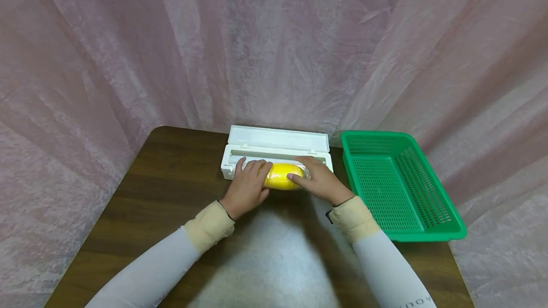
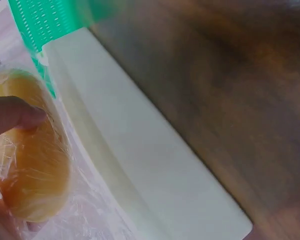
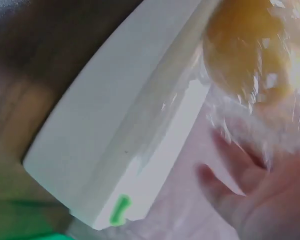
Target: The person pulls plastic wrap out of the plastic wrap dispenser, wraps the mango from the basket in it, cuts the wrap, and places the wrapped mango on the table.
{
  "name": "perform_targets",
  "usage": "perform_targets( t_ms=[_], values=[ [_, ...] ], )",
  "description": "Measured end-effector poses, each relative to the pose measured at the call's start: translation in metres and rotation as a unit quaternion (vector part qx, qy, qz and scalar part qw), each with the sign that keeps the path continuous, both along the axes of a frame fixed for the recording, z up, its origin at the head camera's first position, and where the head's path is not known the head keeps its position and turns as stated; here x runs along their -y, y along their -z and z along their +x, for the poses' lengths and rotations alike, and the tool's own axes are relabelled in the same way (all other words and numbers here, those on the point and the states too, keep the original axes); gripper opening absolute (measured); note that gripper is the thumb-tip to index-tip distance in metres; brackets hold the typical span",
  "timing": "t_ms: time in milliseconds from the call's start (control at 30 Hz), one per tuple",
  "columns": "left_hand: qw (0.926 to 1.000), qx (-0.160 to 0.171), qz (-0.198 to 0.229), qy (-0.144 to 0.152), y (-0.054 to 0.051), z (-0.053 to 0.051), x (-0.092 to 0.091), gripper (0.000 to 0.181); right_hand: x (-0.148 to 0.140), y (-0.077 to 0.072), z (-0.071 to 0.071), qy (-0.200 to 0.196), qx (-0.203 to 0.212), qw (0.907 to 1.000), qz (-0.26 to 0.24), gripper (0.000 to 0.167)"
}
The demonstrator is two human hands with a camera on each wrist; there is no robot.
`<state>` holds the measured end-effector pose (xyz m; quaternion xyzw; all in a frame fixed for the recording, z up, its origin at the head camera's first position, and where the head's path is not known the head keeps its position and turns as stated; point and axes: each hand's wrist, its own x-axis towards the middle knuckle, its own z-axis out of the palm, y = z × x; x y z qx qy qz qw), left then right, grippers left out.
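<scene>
- Head view: a pink curtain fills the background, cut off at the top and sides.
- The dark wood bench lies below; the frame cuts off its near edge, and pale glare washes out its grain in the middle.
- A green basket stands at the right, its long side slanting away from the person.
- A white box lies left of the basket, long axis running left to right, lid tipped back. Hands and fruit hide much of its opening.
- The left grip grasps the fruit's left end, fingers over it; its thumb shows best from the left wrist.
- The right grip grasps the right end, thumb on the near face; the fingers behind are partly hidden.
- The yellow fruit is at the box's near side, its long axis level and parallel to the box, its ends pointing left and right. Whether it touches the box is unclear.
- Clear film wraps it; the film's edges are hard to make out.
- A small green mark on the box's end is blurred.
</scene>
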<state>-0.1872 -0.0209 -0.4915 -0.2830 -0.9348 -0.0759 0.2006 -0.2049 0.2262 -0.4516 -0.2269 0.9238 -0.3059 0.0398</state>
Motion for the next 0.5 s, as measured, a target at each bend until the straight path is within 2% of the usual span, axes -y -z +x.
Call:
perform_targets(
  t_ms=[100, 200, 333, 500],
  values=[
    [0.9999, 0.008, 0.012, 0.001, -0.006, -0.004, 0.001, 0.071, 0.007, -0.003, 0.003, -0.006, -0.091, 0.9945, 0.051, 0.078],
    [0.9997, 0.011, 0.02, 0.004, -0.011, -0.007, 0.002, 0.07, 0.014, -0.004, 0.008, -0.022, -0.164, 0.9812, 0.099, 0.086],
    [0.9996, 0.01, 0.026, 0.01, -0.017, -0.01, 0.004, 0.068, 0.016, -0.003, 0.012, -0.022, -0.208, 0.9692, 0.129, 0.087],
    [0.9995, 0.019, 0.024, 0.009, -0.023, -0.013, 0.007, 0.068, 0.014, -0.003, 0.007, -0.023, -0.222, 0.9685, 0.11, 0.074]
  ],
)
